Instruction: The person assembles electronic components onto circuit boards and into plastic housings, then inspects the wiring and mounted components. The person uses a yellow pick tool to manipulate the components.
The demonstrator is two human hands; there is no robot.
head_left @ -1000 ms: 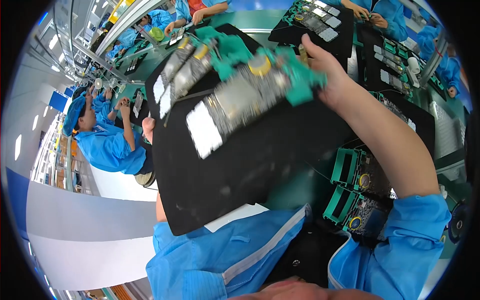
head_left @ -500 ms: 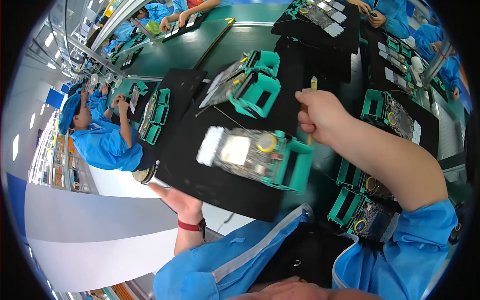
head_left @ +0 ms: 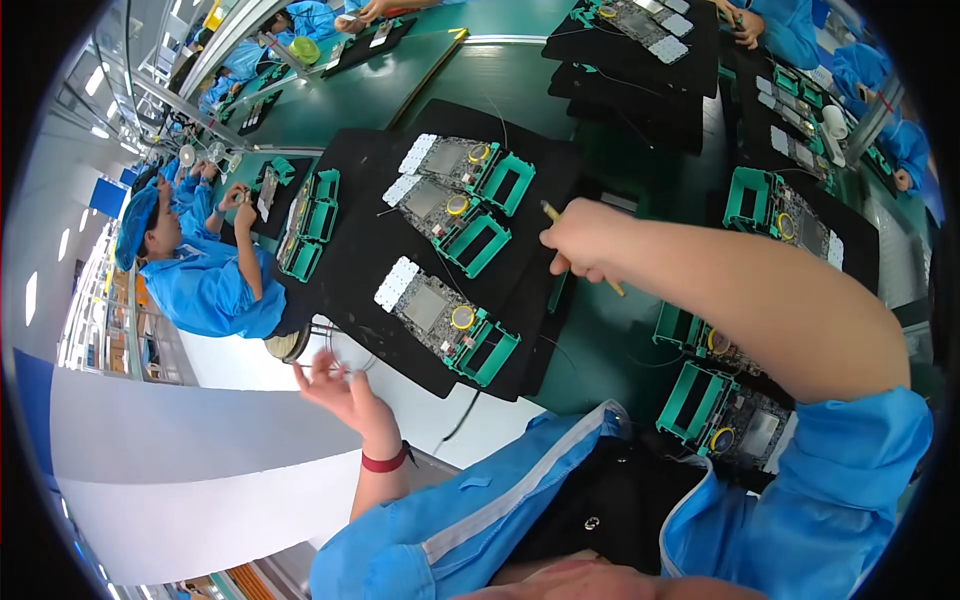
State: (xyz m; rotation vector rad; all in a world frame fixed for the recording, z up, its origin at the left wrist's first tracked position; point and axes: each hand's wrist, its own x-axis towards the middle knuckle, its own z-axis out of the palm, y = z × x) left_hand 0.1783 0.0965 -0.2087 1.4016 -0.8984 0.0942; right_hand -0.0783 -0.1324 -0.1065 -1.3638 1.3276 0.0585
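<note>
Yellow tool [head_left: 616, 288], held by R grip [head_left: 590, 240], L grip [head_left: 346, 395] spread, nr blk mat [head_left: 365, 270]

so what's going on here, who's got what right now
The person's right hand grips a thin yellow stick at the right side of a black mat. Their left hand, fingers spread, is off the mat's near left edge and seems empty. Three circuit boards in green frames lie on the mat, with neither hand on them. More boards sit by the right forearm, and a co-worker in blue works at the left.
</note>
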